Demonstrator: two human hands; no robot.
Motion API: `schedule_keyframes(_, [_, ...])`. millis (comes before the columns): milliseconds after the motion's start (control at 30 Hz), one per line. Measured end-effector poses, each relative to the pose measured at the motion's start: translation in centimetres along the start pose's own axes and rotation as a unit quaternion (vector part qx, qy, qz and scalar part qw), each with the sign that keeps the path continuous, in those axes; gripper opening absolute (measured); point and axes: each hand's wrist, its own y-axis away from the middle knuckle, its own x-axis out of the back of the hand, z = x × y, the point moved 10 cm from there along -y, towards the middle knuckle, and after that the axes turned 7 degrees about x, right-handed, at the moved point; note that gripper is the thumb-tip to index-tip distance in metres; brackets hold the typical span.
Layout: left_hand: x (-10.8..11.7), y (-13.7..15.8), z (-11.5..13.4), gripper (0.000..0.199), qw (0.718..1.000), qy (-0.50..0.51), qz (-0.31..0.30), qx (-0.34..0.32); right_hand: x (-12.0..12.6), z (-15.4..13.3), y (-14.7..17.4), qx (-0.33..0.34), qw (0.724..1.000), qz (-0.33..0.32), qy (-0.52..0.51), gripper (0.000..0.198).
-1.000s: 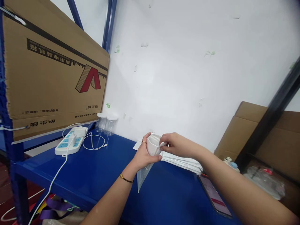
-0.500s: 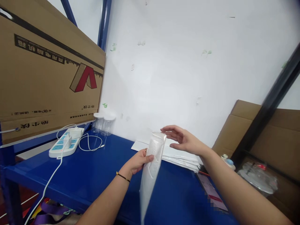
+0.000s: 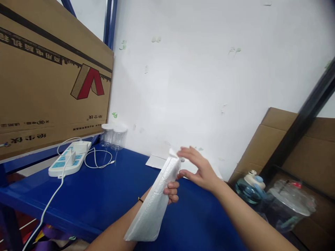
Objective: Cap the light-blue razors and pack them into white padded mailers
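Note:
A white padded mailer is held up over the table, tilted, its upper end pointing away from me. My left hand is closed around it, with the fingers showing on its right side and the rest hidden behind it. At the mailer's upper end, my right hand has thumb and fingers apart, close to the small flap at the edge. Whether the fingertips touch the flap is unclear. More white mailers lie flat against the wall, partly hidden behind both the held one and my right hand.
On the blue table, a power strip with plugged-in chargers and a white cable stands left. Two clear jars sit by the wall, near a large cardboard box. At right are a teal bottle and a clear lidded container.
The mailer has turned so that its broad face shows and its lower end swings left. My left fingers now show on its right side. My right hand has come lower, nearer its upper end.

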Motion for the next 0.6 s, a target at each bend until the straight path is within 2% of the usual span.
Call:
schedule_keyframes(67, [0.5, -0.4, -1.2, 0.019, 0.999, 0.002, 0.002, 0.045, -2.8, 0.6, 0.5, -0.057, 0.988, -0.101, -0.098, 0.029])
schedule_keyframes(100, [0.6, -0.5, -1.7, 0.019, 0.998, 0.003, 0.004, 0.063, -3.9, 1.1, 0.9, -0.095, 0.975, -0.136, -0.147, 0.029])
schedule_keyframes(167, [1.0, -0.6, -2.2, 0.023, 0.996, 0.005, 0.018, 0.088, -4.4, 2.4, 1.2, -0.159, 0.954, -0.157, -0.200, 0.035])
schedule_keyframes(200, [1.2, -0.6, -2.1, 0.026, 0.996, 0.007, 0.028, 0.090, -3.9, 3.3, 1.2, -0.182, 0.952, -0.145, -0.202, 0.037])
schedule_keyframes(267, [1.7, -0.6, -1.4, 0.032, 0.996, 0.015, 0.051, 0.068, -1.6, 6.2, 1.4, -0.222, 0.955, -0.076, -0.183, 0.036])
schedule_keyframes(367, [3.7, -0.8, 0.8, 0.036, 0.992, 0.059, 0.108, -0.010, 3.1, 12.2, 3.8, -0.294, 0.934, 0.082, -0.184, 0.033])
schedule_keyframes(433, [6.8, -0.5, 1.8, 0.033, 0.971, 0.103, 0.206, -0.061, 5.6, 16.7, 7.1, -0.342, 0.898, 0.194, -0.198, 0.034])
schedule_keyframes(500, [10.3, 0.5, 2.2, 0.026, 0.932, 0.137, 0.322, -0.098, 7.0, 21.0, 11.3, -0.396, 0.862, 0.263, -0.178, 0.034])
schedule_keyframes(533, [11.5, 0.9, 2.2, 0.023, 0.916, 0.146, 0.358, -0.109, 7.1, 23.0, 13.5, -0.433, 0.849, 0.264, -0.148, 0.033])
schedule_keyframes(600, [13.2, 1.5, 2.1, 0.020, 0.895, 0.155, 0.400, -0.126, 6.6, 26.2, 17.5, -0.521, 0.828, 0.202, -0.042, 0.033])
